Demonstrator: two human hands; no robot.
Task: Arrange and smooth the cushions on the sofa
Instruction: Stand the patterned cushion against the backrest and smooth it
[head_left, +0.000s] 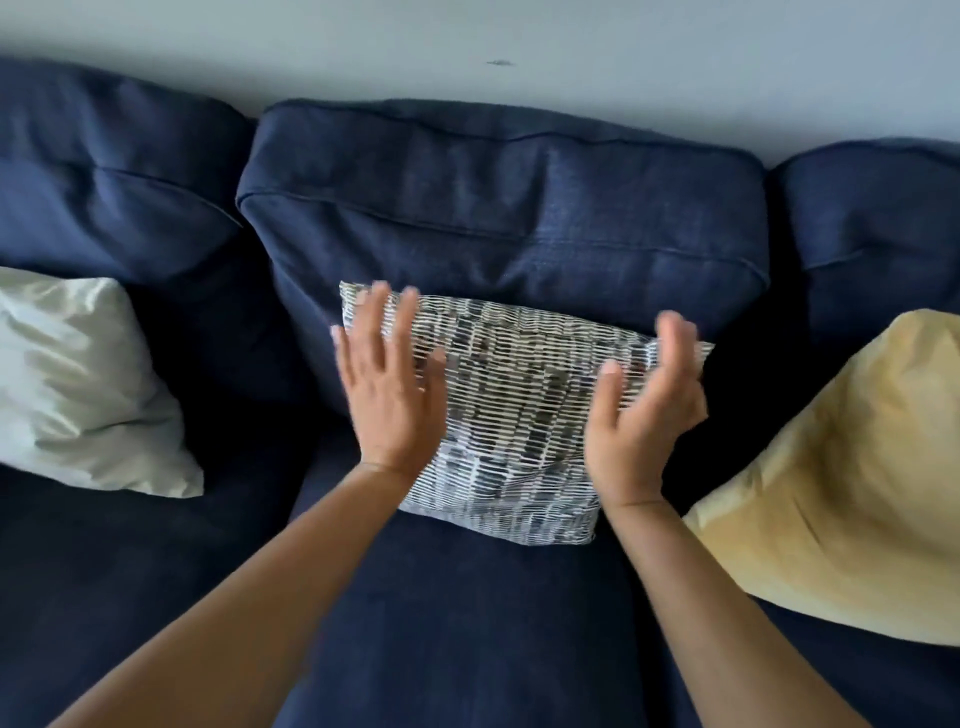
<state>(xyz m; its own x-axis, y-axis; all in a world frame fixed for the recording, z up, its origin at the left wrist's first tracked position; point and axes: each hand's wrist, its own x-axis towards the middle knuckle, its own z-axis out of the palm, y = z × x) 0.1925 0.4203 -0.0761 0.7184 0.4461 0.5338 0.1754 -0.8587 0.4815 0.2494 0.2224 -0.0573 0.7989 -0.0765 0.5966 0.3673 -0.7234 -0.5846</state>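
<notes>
The patterned cushion (511, 415) leans against the middle back cushion (498, 208) of the navy sofa (467, 623), its lower edge on the seat. Both hands are spread wide and hold nothing. The left hand (392, 384) lies flat over the left part of the cushion, fingers pointing up toward the corner. The right hand (644, 405) stands more on its edge at the right side, palm turned inward; it is blurred, so I cannot tell if it touches the fabric. A pale cushion (88, 384) lies at the left and a yellow cushion (841, 478) at the right, each well apart from the middle one.

The cushion sits a little turned — its right top corner is lower than the left. If the right hand pushes harder than the left, I think the cushion can rotate more or slide down the seat. A strong pat in the middle can also leave a dent — then the surface is not smooth
</notes>
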